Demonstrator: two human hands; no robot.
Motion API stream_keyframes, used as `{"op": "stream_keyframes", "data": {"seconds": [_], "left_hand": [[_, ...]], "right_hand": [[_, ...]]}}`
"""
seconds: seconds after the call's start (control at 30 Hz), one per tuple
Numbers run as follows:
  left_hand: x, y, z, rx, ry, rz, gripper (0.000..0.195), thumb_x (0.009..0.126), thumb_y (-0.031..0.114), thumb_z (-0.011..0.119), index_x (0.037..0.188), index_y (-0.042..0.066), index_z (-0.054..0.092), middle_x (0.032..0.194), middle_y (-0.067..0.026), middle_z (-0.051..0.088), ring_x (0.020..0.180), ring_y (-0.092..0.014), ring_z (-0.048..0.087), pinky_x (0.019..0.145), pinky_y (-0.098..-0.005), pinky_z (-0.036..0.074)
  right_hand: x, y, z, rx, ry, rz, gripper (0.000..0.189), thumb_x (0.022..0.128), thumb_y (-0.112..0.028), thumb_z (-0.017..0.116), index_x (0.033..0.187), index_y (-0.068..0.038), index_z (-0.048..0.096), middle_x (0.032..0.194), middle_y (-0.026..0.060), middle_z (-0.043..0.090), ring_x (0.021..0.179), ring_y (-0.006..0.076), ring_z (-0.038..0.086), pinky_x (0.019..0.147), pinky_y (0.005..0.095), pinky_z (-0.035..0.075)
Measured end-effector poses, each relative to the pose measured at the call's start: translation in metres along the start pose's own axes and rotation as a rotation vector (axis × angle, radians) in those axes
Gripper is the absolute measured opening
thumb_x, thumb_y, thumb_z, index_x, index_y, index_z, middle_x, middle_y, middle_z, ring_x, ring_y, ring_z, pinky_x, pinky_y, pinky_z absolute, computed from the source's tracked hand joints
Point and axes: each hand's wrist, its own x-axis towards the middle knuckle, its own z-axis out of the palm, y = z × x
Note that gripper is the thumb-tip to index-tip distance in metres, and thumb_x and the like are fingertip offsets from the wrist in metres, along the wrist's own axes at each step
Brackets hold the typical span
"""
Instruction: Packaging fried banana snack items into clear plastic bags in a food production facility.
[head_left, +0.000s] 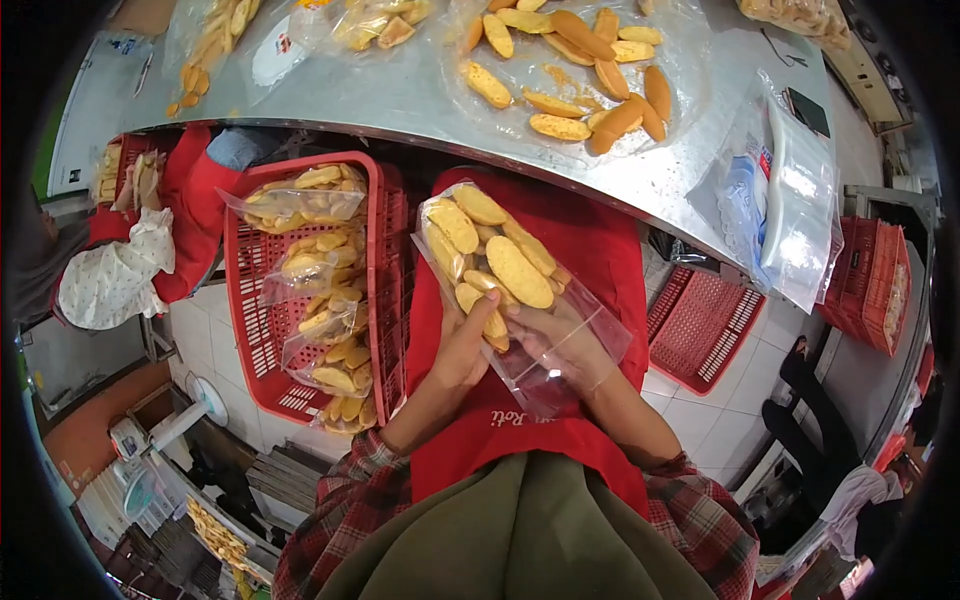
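Above my red apron, a clear plastic bag (517, 259) of oval, yellow-topped toasted bread slices lies between both my hands. My left hand (466, 346) grips its lower left side, the thumb pressed over the front. On the right, my right hand (566, 341) holds it from behind, seen partly through the film. The slices fill the upper part; the bag's lower end is flat, with a pale seam line across it. To my left stands a red plastic crate (247, 315), where several filled bags (330, 259) of the same bread lie in a row.
Loose bread slices (555, 105) lie on plastic sheeting on the metal table (360, 97). A stack of clear bags (799, 195) overhangs its right edge. A second red crate (705, 326) rests on the floor to my right. Another person (124, 262) sits at the left.
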Motion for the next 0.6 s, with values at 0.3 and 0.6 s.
{"op": "stream_keyframes", "data": {"seconds": [0.3, 0.6], "left_hand": [[0.000, -0.002, -0.003, 0.047, -0.038, 0.058, 0.075, 0.095, 0.003, 0.058, 0.153, 0.014, 0.012, 0.140, -0.0096, 0.042, 0.127, -0.022, 0.047, 0.100, -0.0362, 0.048], [-0.003, -0.001, -0.003, 0.000, -0.107, 0.038, 0.088, 0.091, -0.003, 0.059, 0.155, 0.017, 0.002, 0.147, -0.0102, 0.034, 0.134, -0.023, 0.040, 0.107, -0.0377, 0.041]], "right_hand": [[-0.004, -0.009, 0.012, -0.015, -0.022, -0.053, 0.048, 0.094, -0.003, 0.060, 0.139, 0.002, 0.042, 0.136, 0.0102, 0.053, 0.125, 0.0195, 0.053, 0.107, 0.0324, 0.043], [-0.010, -0.006, 0.011, 0.143, 0.027, -0.083, 0.046, 0.093, -0.003, 0.059, 0.136, 0.004, 0.044, 0.135, 0.0116, 0.054, 0.124, 0.0217, 0.054, 0.106, 0.0330, 0.044]]}}
